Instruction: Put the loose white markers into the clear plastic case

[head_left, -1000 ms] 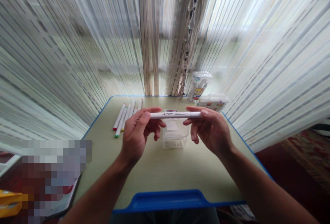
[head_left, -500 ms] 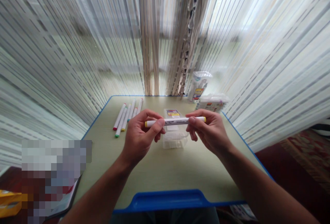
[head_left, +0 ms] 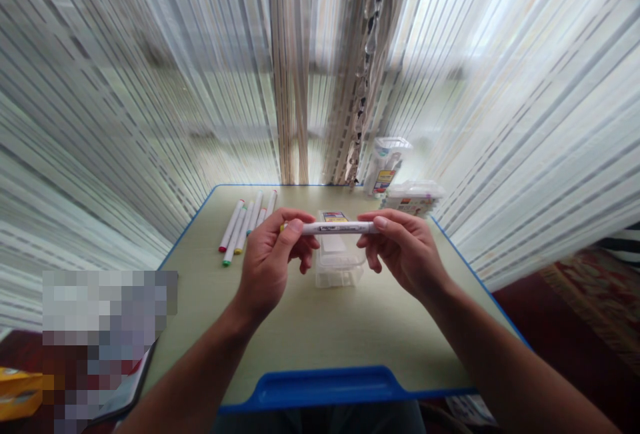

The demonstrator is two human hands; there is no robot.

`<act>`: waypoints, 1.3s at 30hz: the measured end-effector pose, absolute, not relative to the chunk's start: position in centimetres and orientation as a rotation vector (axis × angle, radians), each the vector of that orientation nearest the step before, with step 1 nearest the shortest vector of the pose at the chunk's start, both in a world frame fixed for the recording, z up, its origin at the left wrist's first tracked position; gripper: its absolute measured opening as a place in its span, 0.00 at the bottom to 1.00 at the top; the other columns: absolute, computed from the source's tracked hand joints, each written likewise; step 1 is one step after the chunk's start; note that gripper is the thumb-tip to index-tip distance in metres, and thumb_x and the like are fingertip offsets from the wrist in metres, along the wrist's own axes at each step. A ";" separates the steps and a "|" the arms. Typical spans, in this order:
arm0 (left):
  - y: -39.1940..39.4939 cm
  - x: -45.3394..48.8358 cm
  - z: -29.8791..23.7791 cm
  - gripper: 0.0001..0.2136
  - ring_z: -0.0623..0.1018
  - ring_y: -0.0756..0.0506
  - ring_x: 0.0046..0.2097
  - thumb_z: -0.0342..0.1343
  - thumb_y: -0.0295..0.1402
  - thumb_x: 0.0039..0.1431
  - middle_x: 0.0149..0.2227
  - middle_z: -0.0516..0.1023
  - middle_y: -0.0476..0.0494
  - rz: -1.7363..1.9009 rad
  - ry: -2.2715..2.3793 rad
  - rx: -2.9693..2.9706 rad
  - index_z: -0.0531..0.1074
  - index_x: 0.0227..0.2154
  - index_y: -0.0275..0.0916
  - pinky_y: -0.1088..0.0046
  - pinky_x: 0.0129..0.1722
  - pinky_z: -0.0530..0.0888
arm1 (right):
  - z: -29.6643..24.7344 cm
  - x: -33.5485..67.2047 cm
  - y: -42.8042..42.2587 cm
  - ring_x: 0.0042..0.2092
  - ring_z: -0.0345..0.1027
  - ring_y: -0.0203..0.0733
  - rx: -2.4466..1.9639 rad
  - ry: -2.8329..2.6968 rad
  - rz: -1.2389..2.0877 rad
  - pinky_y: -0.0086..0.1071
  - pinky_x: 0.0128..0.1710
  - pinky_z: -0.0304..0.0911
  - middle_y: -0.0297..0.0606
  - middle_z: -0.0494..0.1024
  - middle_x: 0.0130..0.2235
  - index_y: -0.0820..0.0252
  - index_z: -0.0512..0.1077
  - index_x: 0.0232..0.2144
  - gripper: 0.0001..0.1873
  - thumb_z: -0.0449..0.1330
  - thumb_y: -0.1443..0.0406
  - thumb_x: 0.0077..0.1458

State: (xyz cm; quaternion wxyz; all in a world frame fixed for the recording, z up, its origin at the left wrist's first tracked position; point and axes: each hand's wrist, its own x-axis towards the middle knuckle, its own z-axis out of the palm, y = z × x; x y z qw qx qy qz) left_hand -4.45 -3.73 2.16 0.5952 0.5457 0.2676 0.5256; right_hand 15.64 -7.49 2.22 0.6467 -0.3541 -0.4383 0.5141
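Observation:
A white marker with a yellow tip at its left end lies level between my two hands, above the table. My left hand pinches its left end with thumb and fingers. My right hand grips its right end, fingers curled round it. Right below the marker stands a small clear plastic box with a coloured label at its far side. Several more white markers with coloured tips lie side by side at the table's far left.
The small table has a pale green top and a blue rim with a handle at the near edge. A clear packet and a flat plastic container stand at the far right. Striped curtains hang close behind.
The marker dropped a little and its yellow ends showed half a second ago. Now it sits slightly higher again, and my right fingers cover its right end.

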 end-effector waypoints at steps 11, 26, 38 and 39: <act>-3.8 -4.4 2.3 0.10 0.73 0.51 0.22 0.59 0.37 0.63 0.27 0.78 0.47 1.250 0.628 1.245 0.74 0.41 0.34 0.77 0.19 0.70 | 2.2 15.7 -7.6 0.16 0.70 0.35 -0.791 -1.022 1.170 0.25 0.12 0.63 0.41 0.84 0.28 0.62 0.80 0.38 0.13 0.66 0.58 0.56; -3.7 -4.6 2.3 0.13 0.74 0.50 0.22 0.57 0.39 0.64 0.26 0.79 0.45 1.261 0.581 1.236 0.74 0.44 0.34 0.76 0.19 0.70 | 2.4 15.8 -7.8 0.17 0.71 0.38 -0.776 -1.010 1.168 0.28 0.12 0.63 0.44 0.85 0.31 0.64 0.79 0.40 0.16 0.62 0.57 0.59; -4.1 -4.5 2.5 0.12 0.72 0.53 0.20 0.67 0.36 0.57 0.24 0.78 0.48 1.238 0.710 1.397 0.76 0.39 0.34 0.79 0.18 0.70 | 1.7 16.0 -7.6 0.15 0.69 0.34 -0.818 -1.056 1.119 0.24 0.11 0.64 0.37 0.83 0.26 0.62 0.79 0.38 0.12 0.72 0.62 0.51; -4.1 -4.5 2.5 0.12 0.72 0.53 0.20 0.67 0.36 0.57 0.24 0.78 0.48 1.241 0.716 1.407 0.76 0.39 0.34 0.79 0.18 0.70 | 1.6 16.0 -7.6 0.15 0.69 0.34 -0.814 -1.056 1.122 0.24 0.11 0.64 0.37 0.83 0.26 0.62 0.79 0.37 0.12 0.72 0.62 0.52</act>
